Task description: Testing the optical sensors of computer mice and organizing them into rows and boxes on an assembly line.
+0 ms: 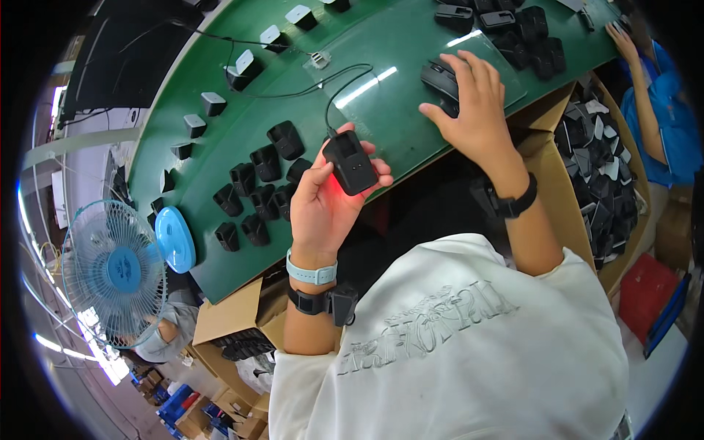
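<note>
Looking light and stiff, the corded device (353, 163) suited your left hand (325, 213), clasped at its sides; rightward of it, your right hand (478, 117) overlapped a black unit (439, 79), grip unclear.

On the table (235, 132), a black device (441, 82) is partly covered by the right hand (475, 114). Above the table, the back of a second device (352, 163) is hidden by the left hand (323, 209). At the table's far edge, a dark block (336, 4) is cut off by the picture's border.
</note>
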A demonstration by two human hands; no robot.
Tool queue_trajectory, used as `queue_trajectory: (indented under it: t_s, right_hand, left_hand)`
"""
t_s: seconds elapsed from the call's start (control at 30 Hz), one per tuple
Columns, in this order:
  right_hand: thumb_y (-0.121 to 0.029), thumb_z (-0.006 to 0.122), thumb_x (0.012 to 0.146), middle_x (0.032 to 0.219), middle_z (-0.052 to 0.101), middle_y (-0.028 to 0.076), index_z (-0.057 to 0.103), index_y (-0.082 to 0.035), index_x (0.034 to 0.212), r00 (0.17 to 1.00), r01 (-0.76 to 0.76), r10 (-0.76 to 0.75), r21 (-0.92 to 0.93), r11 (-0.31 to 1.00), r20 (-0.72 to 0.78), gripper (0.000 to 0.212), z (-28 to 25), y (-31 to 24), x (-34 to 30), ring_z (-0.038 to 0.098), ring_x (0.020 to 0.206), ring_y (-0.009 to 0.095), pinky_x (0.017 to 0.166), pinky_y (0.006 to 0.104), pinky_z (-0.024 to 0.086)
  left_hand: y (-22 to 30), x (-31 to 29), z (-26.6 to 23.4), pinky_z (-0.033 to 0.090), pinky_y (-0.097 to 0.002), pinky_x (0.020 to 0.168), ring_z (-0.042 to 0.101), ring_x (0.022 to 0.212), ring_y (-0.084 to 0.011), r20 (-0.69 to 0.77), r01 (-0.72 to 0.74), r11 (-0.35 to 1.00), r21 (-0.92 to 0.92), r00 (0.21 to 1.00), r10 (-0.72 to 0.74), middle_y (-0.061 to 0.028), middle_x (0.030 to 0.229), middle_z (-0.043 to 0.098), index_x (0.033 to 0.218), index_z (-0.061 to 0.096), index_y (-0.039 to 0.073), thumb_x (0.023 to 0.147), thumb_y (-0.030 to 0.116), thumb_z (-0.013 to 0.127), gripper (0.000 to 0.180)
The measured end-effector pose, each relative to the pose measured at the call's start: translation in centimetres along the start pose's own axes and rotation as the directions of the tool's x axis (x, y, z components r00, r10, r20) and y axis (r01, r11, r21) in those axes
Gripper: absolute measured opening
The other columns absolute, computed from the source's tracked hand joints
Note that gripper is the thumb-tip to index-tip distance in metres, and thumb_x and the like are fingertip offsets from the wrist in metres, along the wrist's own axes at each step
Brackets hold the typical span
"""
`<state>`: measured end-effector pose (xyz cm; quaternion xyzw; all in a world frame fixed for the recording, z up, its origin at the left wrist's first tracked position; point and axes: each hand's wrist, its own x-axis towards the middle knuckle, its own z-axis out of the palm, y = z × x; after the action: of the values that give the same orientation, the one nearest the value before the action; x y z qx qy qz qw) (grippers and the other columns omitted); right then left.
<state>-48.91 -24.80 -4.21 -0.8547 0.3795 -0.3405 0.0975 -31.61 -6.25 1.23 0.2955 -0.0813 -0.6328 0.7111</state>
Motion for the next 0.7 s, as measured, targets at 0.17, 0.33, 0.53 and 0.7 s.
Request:
queue_trajectory:
  t_s: [0.17,0.33,0.53,0.7]
  right_hand:
    - [-0.023,0.074,0.089,0.122,0.059,0.015,0.052,-0.007,0.134,0.933,-0.358,0.309,0.565,0.743,0.186,0.052,1.2,0.0,-0.7,0.057,0.110,0.028,0.096,0.0356,0.046]
    - [-0.019,0.065,0.099,0.123,0.054,0.008,0.040,-0.003,0.141,0.867,-0.445,0.218,0.893,-0.065,0.448,0.052,-1.3,-7.5,-1.8,0.054,0.107,0.013,0.095,0.0268,0.046]
    - [-0.018,0.068,0.094,0.133,0.050,0.019,0.034,-0.002,0.143,0.896,-0.436,0.167,0.889,0.143,0.412,0.062,-1.0,-8.6,-3.2,0.053,0.124,0.027,0.106,0.0381,0.043]
    - [-0.014,0.071,0.089,0.141,0.043,0.021,0.037,-0.002,0.142,0.984,-0.178,0.057,0.896,0.406,0.170,0.065,-0.1,-9.0,-4.1,0.046,0.130,0.034,0.111,0.0417,0.037]
  left_hand:
    - [-1.4,0.5,0.9,0.047,-0.0586,0.108,0.059,0.121,-0.0419,-0.101,-0.111,0.969,0.223,0.986,0.136,-0.0232,0.133,0.054,0.148,0.037,-0.004,0.103,0.017,0.050,0.051]
    - [-2.9,0.8,0.6,0.049,-0.0452,0.108,0.059,0.124,-0.0295,-0.124,-0.136,0.839,0.528,0.964,0.234,-0.0161,0.135,0.057,0.150,0.035,-0.001,0.097,0.006,0.061,0.060]
    - [-3.3,-0.1,-0.9,0.052,-0.0368,0.099,0.061,0.117,-0.0211,-0.133,-0.158,0.909,0.385,0.965,0.224,-0.0117,0.130,0.060,0.144,0.040,0.002,0.089,-0.005,0.070,0.063]
    - [-3.6,-0.6,-1.7,0.048,-0.0425,0.108,0.060,0.123,-0.0267,-0.130,-0.169,0.949,0.266,0.969,0.209,-0.0135,0.138,0.057,0.144,0.041,0.002,0.092,-0.002,0.064,0.056]
